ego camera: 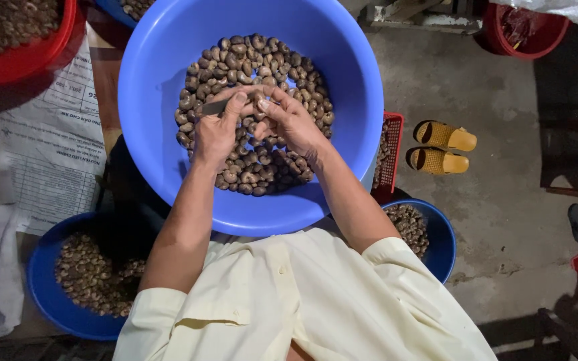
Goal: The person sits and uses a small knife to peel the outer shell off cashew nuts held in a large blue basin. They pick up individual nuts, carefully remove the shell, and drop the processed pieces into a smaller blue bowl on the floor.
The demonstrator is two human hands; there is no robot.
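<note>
From the head camera, the left hand (217,130) grips a small metal blade (214,107) and the right hand (287,120) pinches a single cashew nut (260,101) at its fingertips, both held over the large blue basin (155,80). The nut is small, brown and curved, like the heap of cashew nuts (262,167) below. Smaller blue bowls (48,294) of nuts, a red basket (393,154) and yellow sandals (441,147) lie around.

Before us a large basin (162,87) holds cashew nuts (255,167), with smaller nut-filled basins lower left (48,294) and lower right (439,247), and sandals (443,147) on the floor (503,200) to the right.
</note>
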